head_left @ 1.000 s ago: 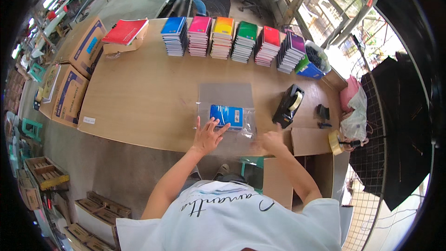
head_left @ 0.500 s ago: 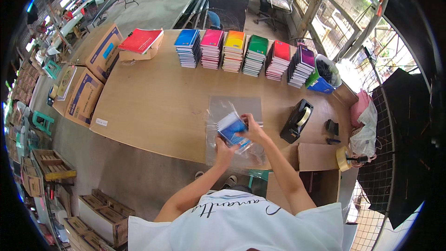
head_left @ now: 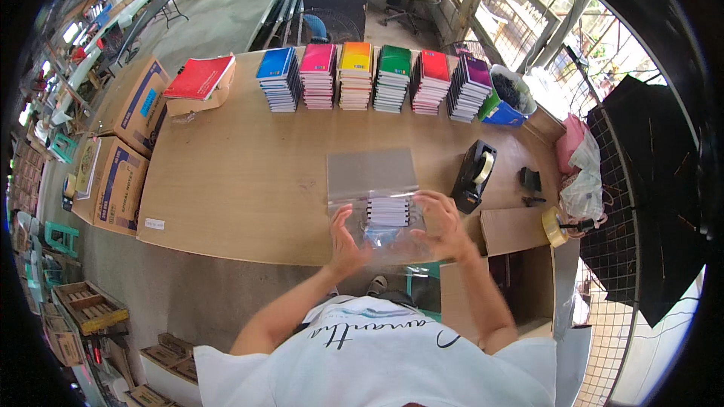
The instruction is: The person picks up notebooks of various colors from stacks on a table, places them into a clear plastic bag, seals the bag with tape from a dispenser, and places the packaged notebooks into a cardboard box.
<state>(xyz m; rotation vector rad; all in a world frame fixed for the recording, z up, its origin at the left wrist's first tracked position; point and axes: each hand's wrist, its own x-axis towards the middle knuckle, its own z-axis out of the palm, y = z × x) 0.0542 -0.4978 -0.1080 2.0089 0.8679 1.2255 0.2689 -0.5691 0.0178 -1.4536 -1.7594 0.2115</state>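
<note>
Wooden and bare across most of its top, the counter runs out in front of me in an open workshop, with a concrete floor beyond it. Both my hands are up at its near edge, set apart with a small stack of notebooks between them: my left hand grips the left side and my right hand the right, fingers curled in on a clear plastic bag that wraps the stack. From this angle I think the notebooks sit on edge, page sides toward me, though the glare on the plastic makes it hard to be sure. Just behind the stack lies a flat pile of clear bags. To my right stands a black tape dispenser, near my right hand but not touching it. Along the far edge is a row of notebook stacks in blue, pink, orange, green, red and purple, and a red notebook on a box sits at the far left corner.
</note>
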